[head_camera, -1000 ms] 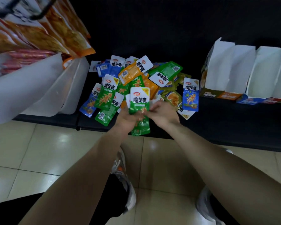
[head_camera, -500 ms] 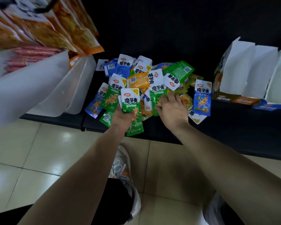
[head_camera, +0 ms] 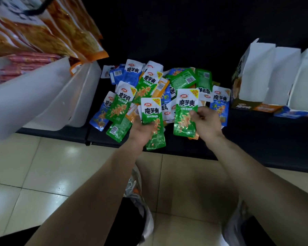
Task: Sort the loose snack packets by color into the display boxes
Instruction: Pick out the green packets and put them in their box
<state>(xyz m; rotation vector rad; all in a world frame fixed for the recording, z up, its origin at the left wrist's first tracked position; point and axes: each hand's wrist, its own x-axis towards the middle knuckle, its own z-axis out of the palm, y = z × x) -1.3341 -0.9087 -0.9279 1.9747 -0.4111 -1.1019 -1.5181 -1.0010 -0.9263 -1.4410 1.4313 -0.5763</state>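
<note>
Here, in the head view, both hands are busy over a heap of snack packets. The left hand (head_camera: 142, 132) is curled around the lower half of a green packet (head_camera: 152, 114) and holds it upright, printed face toward the camera, with its bottom end sticking out below the palm. The right hand (head_camera: 205, 125) pinches a second green packet (head_camera: 185, 114) by its right edge, fingers bent over the front, and holds it upright too. The two packets are side by side and slightly apart, above the near edge of the pile (head_camera: 149, 82).

The pile of green, blue and orange packets lies loose on a black shelf (head_camera: 256, 135). A blue packet (head_camera: 220, 105) sits at its right edge, just behind the right hand. The display boxes (head_camera: 274, 82) stand in a row on the same shelf, to the right of the pile, their white flaps raised and their fronts dark, orange and blue.

A white bin (head_camera: 60, 96) stands left of the pile, with large orange bags (head_camera: 69, 32) above it. Below the arms, a shoe (head_camera: 137, 189) rests on the tiled floor (head_camera: 43, 166).
</note>
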